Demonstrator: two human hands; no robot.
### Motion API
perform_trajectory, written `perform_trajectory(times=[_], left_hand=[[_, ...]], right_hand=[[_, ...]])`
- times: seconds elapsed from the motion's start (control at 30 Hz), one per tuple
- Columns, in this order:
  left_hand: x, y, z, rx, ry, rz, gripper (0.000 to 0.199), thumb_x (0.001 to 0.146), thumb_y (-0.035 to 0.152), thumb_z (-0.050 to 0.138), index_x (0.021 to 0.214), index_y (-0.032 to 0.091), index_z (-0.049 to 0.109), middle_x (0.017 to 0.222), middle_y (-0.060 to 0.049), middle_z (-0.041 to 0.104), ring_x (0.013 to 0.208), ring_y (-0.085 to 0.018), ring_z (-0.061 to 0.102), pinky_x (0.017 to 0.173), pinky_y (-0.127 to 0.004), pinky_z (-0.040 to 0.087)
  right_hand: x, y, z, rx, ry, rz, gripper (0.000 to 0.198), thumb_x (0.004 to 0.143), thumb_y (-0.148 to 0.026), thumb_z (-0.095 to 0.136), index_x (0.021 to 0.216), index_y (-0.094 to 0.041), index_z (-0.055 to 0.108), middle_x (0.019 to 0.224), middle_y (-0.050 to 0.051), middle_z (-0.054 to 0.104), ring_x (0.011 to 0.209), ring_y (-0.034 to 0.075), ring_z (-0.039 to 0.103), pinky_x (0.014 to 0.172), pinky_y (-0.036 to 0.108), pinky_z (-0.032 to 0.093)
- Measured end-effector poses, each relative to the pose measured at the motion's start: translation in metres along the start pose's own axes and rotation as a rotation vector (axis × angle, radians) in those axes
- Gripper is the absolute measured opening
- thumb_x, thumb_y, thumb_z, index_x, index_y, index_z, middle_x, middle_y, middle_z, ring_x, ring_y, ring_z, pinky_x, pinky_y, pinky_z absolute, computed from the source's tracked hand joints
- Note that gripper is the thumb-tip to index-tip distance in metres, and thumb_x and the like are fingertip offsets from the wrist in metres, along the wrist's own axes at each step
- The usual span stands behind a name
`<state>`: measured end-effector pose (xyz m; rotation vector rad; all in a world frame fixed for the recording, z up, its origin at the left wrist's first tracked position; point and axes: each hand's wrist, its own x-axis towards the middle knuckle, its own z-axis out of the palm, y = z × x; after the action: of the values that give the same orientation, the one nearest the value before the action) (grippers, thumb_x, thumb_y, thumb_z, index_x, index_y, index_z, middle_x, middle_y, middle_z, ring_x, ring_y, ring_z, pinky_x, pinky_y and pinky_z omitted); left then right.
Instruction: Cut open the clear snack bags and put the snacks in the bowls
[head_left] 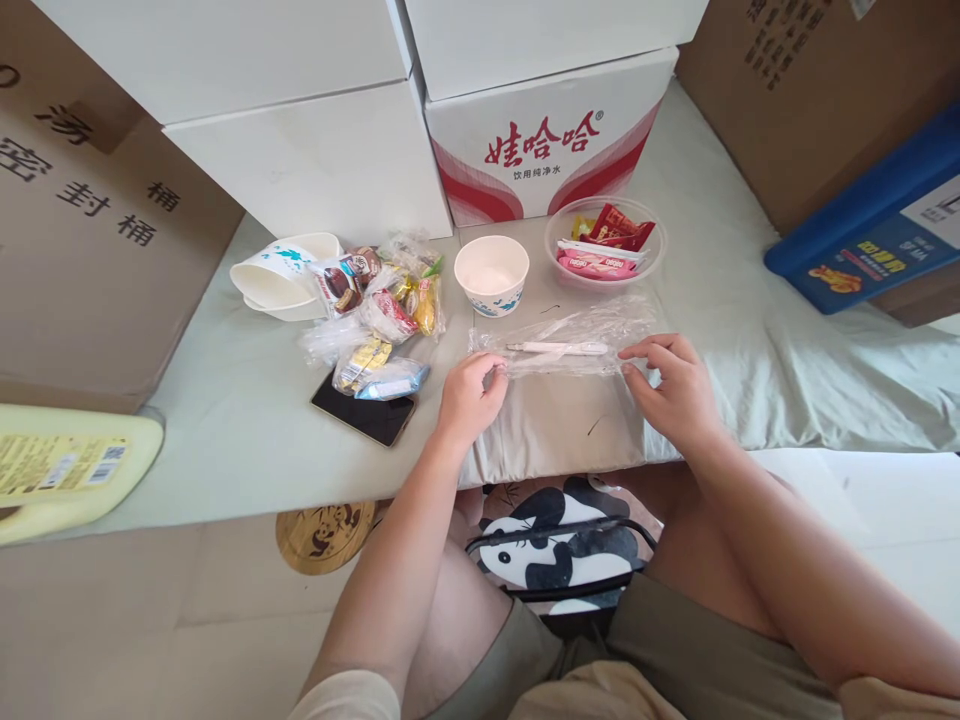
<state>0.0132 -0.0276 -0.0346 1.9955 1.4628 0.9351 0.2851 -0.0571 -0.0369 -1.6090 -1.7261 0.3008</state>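
Observation:
A clear, crinkled plastic bag (600,320) is stretched flat on the cloth-covered table between my two hands. A slim white pen-like stick (559,348) lies along it; whether it is inside or on top I cannot tell. My left hand (472,392) is closed, thumb against curled fingers, at the bag's left corner. At the right end, my right hand (670,388) pinches the film between thumb and fingertips. Just behind the bag stands a white paper bowl (491,272) with a blue pattern. A clear plastic tub (606,280) holds red and pink snack packets (600,262).
To the left, several wrapped snacks (390,312) lie in a heap, partly over a black phone (363,408). Tipped paper bowls (281,275) sit behind. White cartons (551,150) line the back, with brown boxes (82,230) and a blue package (870,215) at the sides.

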Motion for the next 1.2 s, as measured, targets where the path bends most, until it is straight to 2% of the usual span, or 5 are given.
perform_trajectory(times=[0.37,0.53,0.73,0.9,1.2], left_hand=[[-0.001,0.0,-0.002,0.03,-0.041,-0.046,0.017,0.088,0.02,0.052,0.084,0.021,0.068,0.087,-0.004,0.074,0.081,-0.018,0.066,0.076,-0.03,0.049],[-0.001,0.0,0.0,0.032,-0.091,-0.055,0.017,0.088,0.021,0.051,0.083,0.02,0.068,0.085,-0.004,0.073,0.079,-0.018,0.065,0.073,-0.029,0.048],[-0.002,0.002,0.005,0.07,-0.126,-0.021,0.02,0.09,0.022,0.05,0.079,0.021,0.066,0.081,-0.003,0.071,0.077,-0.017,0.062,0.073,-0.029,0.046],[-0.003,0.003,0.007,0.067,-0.153,-0.012,0.02,0.09,0.022,0.049,0.079,0.021,0.065,0.082,-0.003,0.071,0.077,-0.016,0.063,0.072,-0.028,0.046],[-0.003,0.003,0.008,0.056,-0.16,-0.013,0.02,0.09,0.021,0.049,0.08,0.021,0.066,0.084,-0.004,0.072,0.078,-0.016,0.064,0.074,-0.029,0.048]], right_hand=[[-0.002,-0.001,0.0,-0.129,0.112,-0.069,0.01,0.086,-0.026,0.059,0.083,-0.026,0.068,0.103,0.008,0.065,0.102,0.03,0.059,0.094,0.053,0.044],[-0.001,-0.004,0.0,-0.088,0.106,-0.076,0.01,0.084,-0.021,0.056,0.079,-0.025,0.064,0.101,0.008,0.07,0.105,0.03,0.062,0.096,0.053,0.044],[0.0,-0.004,0.001,-0.013,-0.005,-0.114,0.012,0.084,-0.019,0.053,0.079,-0.026,0.062,0.088,0.006,0.072,0.105,0.028,0.067,0.091,0.047,0.048],[-0.001,-0.004,0.003,-0.045,0.014,-0.088,0.012,0.083,-0.02,0.052,0.079,-0.025,0.062,0.09,0.007,0.073,0.109,0.032,0.065,0.093,0.05,0.046],[0.001,-0.003,0.003,0.003,-0.029,-0.102,0.01,0.082,-0.02,0.053,0.078,-0.026,0.061,0.086,0.005,0.072,0.099,0.028,0.067,0.089,0.045,0.049]])
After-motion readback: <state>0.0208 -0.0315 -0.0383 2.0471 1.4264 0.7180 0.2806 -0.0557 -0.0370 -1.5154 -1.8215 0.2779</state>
